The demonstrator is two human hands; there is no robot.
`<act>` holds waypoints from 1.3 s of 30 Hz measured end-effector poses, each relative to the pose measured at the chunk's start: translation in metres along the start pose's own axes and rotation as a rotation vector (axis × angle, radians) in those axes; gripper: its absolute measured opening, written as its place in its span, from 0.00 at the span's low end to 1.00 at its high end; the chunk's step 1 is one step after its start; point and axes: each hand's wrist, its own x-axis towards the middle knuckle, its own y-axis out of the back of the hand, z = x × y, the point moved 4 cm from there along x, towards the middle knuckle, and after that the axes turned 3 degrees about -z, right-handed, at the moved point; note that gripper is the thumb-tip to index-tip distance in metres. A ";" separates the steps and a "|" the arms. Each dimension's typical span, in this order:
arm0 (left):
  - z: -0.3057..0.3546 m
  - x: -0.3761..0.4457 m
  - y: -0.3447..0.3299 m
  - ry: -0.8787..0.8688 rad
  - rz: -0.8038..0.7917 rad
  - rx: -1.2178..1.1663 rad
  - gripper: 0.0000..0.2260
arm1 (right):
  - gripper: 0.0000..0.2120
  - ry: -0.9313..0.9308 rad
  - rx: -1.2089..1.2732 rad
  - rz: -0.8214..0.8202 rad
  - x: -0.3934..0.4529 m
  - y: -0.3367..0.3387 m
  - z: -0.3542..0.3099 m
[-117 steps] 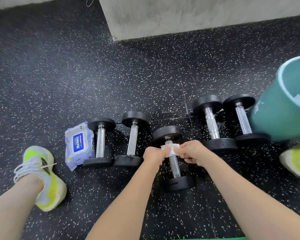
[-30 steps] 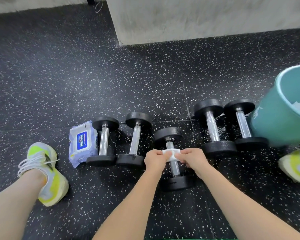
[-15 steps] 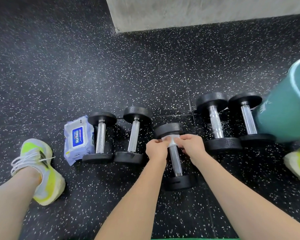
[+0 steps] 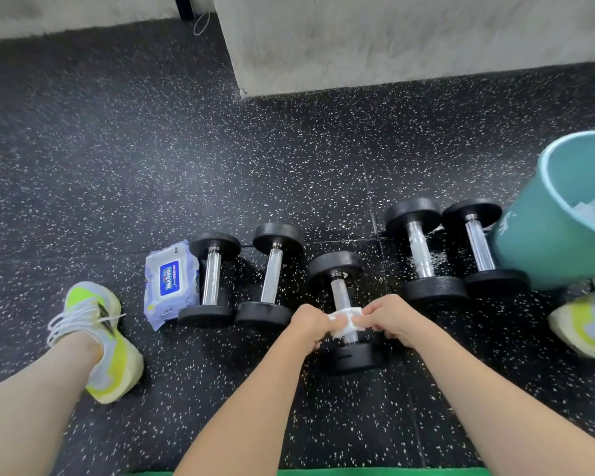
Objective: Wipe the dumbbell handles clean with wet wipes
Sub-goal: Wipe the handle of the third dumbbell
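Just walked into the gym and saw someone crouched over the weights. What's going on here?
A person is cleaning dumbbell handles. Both hands, left and right, pinch a white wipe wrapped round the handle of the middle dumbbell, near its closer end. Four other dumbbells lie alongside, a wipes pack at the left, and a teal bucket with used wipes at the right.

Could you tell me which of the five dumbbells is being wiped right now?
The middle dumbbell, third from the left: both hands hold a wet wipe round its handle.
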 end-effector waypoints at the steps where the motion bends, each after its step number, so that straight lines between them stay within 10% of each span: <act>1: -0.004 -0.002 -0.002 -0.004 0.014 0.046 0.21 | 0.10 0.000 -0.025 -0.016 -0.003 -0.001 0.003; 8: -0.008 -0.019 -0.005 -0.098 0.021 0.317 0.37 | 0.13 0.039 -0.267 -0.066 -0.029 -0.003 -0.005; 12: 0.003 -0.029 0.004 -0.195 0.152 0.451 0.15 | 0.15 0.111 -0.374 -0.027 -0.040 -0.004 -0.019; 17: 0.026 -0.054 0.015 -0.569 0.297 -0.051 0.06 | 0.20 0.288 -0.116 0.141 -0.053 0.005 -0.037; 22: 0.046 -0.087 0.038 -0.791 0.373 -0.365 0.14 | 0.04 0.492 -0.020 0.225 -0.075 0.025 -0.066; 32: 0.049 -0.100 0.037 -0.583 -0.470 -0.727 0.13 | 0.06 0.592 -0.059 0.208 -0.100 0.036 -0.096; 39: 0.046 -0.098 0.031 -0.583 -0.635 -0.748 0.15 | 0.02 0.649 -0.088 0.176 -0.110 0.030 -0.101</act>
